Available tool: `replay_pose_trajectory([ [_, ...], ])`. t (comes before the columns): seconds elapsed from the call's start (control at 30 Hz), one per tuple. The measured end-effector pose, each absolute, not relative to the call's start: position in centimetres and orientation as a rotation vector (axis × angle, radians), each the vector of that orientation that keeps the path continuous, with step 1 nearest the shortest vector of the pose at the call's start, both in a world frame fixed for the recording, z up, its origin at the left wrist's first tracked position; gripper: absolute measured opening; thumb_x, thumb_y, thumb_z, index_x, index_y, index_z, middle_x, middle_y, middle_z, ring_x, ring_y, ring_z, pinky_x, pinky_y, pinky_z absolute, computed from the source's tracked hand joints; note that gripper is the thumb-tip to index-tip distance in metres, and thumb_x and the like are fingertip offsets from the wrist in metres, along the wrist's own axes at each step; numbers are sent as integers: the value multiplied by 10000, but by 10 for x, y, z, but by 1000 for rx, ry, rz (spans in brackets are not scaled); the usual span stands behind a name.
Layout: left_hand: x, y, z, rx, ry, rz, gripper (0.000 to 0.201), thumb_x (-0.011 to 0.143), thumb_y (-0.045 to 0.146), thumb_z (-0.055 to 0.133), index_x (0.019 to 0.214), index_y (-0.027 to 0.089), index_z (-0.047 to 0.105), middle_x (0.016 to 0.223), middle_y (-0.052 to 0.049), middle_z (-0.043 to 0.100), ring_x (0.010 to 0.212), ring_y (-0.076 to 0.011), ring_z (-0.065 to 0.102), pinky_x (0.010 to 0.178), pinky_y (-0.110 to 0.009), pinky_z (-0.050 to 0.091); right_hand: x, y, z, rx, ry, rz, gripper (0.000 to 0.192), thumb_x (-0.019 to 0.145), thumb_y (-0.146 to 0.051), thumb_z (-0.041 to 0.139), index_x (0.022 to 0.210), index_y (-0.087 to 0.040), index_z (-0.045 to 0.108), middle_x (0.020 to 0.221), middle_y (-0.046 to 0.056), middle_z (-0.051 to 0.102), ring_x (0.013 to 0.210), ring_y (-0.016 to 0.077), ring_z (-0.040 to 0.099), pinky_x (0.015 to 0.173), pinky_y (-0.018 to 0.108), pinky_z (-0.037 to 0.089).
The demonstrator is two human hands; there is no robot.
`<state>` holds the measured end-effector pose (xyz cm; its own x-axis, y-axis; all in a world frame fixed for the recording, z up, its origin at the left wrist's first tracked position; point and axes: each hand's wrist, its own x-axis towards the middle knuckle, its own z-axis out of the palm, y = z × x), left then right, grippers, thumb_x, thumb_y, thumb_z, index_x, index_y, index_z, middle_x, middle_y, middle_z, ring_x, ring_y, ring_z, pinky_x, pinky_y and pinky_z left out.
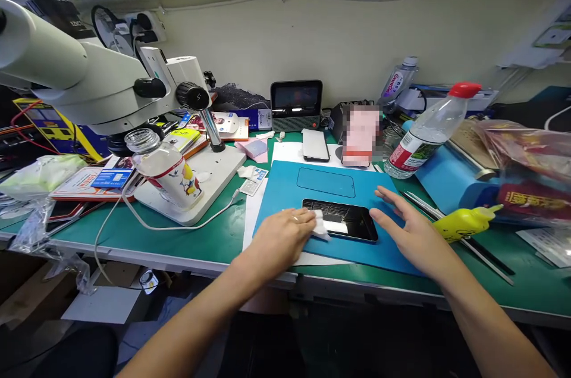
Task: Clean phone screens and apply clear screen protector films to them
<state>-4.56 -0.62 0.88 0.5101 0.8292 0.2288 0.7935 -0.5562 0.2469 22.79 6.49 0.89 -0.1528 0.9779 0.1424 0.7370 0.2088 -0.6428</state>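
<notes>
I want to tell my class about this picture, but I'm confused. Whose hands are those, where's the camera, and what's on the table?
No robot here: these are one person's bare hands. The camera is worn on that person's head, looking forward and down. The left hand holds a white tissue against a phone with a dark screen. The right hand is open and empty, close to the phone's other end. Under the phone is a blue mat. Also on the green table are a big microscope at the left, and a red-capped bottle and yellow squeeze bottle at the right.
</notes>
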Motion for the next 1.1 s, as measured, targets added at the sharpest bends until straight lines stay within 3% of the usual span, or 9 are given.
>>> replay_pose_trajectory([
  [0.13, -75, 0, 14, 2645, 1544, 410, 330, 1038, 161, 409, 1197, 232, 689, 1361, -24, 660, 1236, -182, 639, 1150, -377, 441, 213, 98, 24, -1587, -2109, 499, 791, 865, -613, 579, 1510, -176, 438, 1500, 167, 541, 1354, 391, 520, 1106, 557, 427],
  [0.27, -96, 6, 21, 2703, 1624, 447, 329, 1024, 144, 422, 1117, 199, 732, 1283, -52, 707, 1185, -208, 669, 1102, -375, 487, 201, 132, 29, -1385, -2371, 520, 827, 827, -522, 652, 1540, -196, 387, 1518, 143, 528, 1389, 357, 486, 1134, 518, 396],
  [0.5, -122, 22, 24, 2598, 1791, 582, 293, 997, 324, 521, 1179, 211, 721, 1234, -64, 730, 1153, -267, 682, 1001, -435, 554, 202, 150, 15, -1265, -2484, 567, 861, 791, -554, 677, 1533, -216, 401, 1408, 135, 603, 1346, 370, 495, 1115, 531, 401],
  [0.67, -94, 61, 33, 2545, 1736, 532, 493, 997, 525, 499, 1323, 184, 640, 1326, -104, 676, 1182, -311, 662, 988, -457, 545, 207, 148, 9, -1165, -2478, 516, 811, 821, -540, 652, 1528, -227, 407, 1285, 141, 629, 1241, 357, 566, 1041, 526, 470],
  [0.83, -63, 110, 30, 2656, 1483, 461, 764, 906, 579, 640, 1503, 150, 433, 1512, -150, 504, 1384, -340, 481, 1116, -489, 430, 208, 140, 6, -1135, -2468, 421, 800, 868, -486, 630, 1559, -206, 342, 1325, 161, 589, 1199, 348, 595, 984, 511, 514],
  [1.1, -68, 118, 6, 2669, 1310, 596, 756, 878, 475, 729, 1514, 222, 407, 1495, -138, 507, 1385, -307, 462, 1135, -477, 405, 208, 135, -2, -995, -2435, 335, 773, 888, -359, 647, 1572, -228, 312, 1408, 165, 544, 1315, 346, 522, 1043, 522, 488],
])
